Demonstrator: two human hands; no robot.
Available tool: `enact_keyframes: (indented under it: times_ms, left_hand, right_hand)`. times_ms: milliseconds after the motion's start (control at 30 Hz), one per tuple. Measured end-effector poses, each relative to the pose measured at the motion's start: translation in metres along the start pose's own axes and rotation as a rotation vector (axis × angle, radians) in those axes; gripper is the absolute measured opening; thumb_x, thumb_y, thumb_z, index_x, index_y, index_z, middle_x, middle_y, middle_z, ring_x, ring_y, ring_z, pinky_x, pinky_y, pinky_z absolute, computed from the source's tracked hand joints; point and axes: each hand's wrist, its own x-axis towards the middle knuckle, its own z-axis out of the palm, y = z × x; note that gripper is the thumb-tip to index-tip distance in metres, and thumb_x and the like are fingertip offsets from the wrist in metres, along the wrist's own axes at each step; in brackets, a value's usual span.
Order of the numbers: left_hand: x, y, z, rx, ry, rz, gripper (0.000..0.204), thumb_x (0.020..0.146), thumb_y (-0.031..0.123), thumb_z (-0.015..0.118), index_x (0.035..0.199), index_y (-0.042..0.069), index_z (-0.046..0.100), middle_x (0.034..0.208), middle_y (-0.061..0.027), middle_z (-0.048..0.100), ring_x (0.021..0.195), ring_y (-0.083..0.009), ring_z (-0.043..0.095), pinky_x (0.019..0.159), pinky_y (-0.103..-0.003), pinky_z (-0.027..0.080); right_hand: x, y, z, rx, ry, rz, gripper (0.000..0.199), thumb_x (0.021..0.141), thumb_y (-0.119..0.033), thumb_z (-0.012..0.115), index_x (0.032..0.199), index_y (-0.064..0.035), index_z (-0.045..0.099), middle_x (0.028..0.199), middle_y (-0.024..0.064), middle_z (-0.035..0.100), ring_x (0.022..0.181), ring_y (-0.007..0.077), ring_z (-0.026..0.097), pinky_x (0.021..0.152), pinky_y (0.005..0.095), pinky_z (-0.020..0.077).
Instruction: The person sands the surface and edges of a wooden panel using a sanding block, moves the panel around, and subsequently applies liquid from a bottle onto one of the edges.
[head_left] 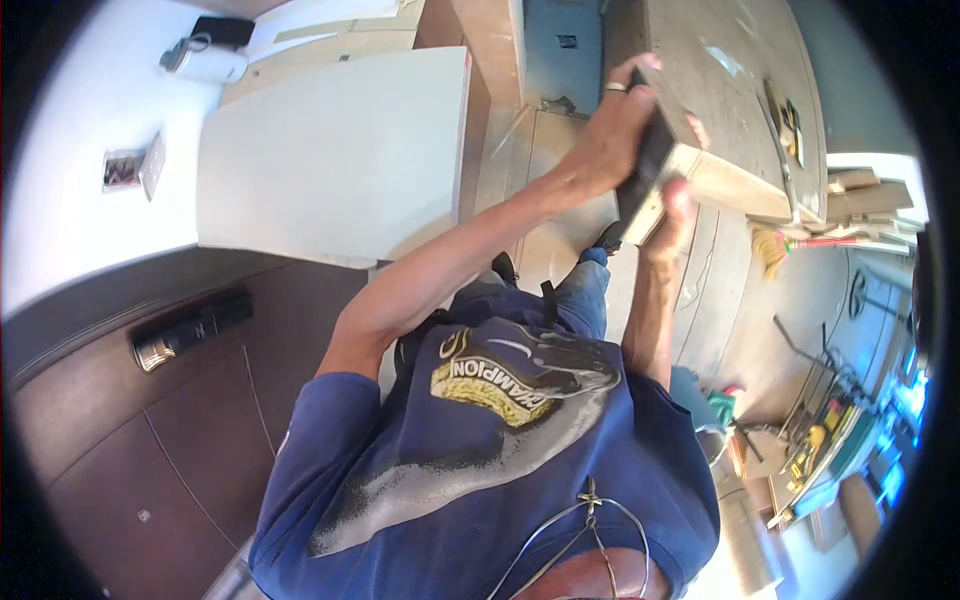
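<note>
My left hand (612, 128), with a ring on one finger, is pressed over a flat black block (647, 172) at the near edge of a wooden worktop (720, 90). My right hand (672, 212) grips the lower end of the same block and the pale wooden edge (712, 182) from below. Both forearms reach forward from my blue printed shirt (500, 440). Whether the block is a tool or a pad is hidden by my fingers.
A large white panel (340, 150) stands to the left. Dark brown cabinet fronts (150, 420) with a black bar-shaped thing (190, 330) lie lower left. Wood offcuts (860, 190), a broom (775, 248) and scattered tools (820, 430) crowd the right side.
</note>
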Motion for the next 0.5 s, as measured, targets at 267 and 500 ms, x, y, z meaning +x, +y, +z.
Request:
enact_keyframes:
  times_ms: [267, 500]
  left_hand:
    - [0.011, 0.010, -0.204, 0.977, 0.099, 0.127, 0.031, 0.106, 0.026, 0.052, 0.115, 0.006, 0.073, 0.118, -0.0165, 0.072, 0.103, -0.0290, 0.068, 0.096, -0.038, 0.051]
    - [0.026, -0.016, -0.273, 1.512, -0.079, -0.436, 0.068, 0.107, 0.051, 0.032, 0.088, 0.000, 0.073, 0.089, -0.0266, 0.071, 0.094, -0.0465, 0.066, 0.088, -0.052, 0.050]
  right_hand:
    - [-0.070, 0.110, 0.047, -0.096, 0.056, 0.183, 0.081, 0.092, -0.048, 0.061, 0.156, -0.0043, 0.037, 0.154, 0.0159, 0.042, 0.144, 0.0291, 0.039, 0.119, 0.0415, 0.0296]
    - [-0.123, 0.142, 0.061, 0.038, 0.046, 0.383, 0.081, 0.094, -0.045, 0.065, 0.158, -0.0055, 0.034, 0.145, 0.0158, 0.050, 0.135, 0.0270, 0.046, 0.114, 0.0407, 0.0354]
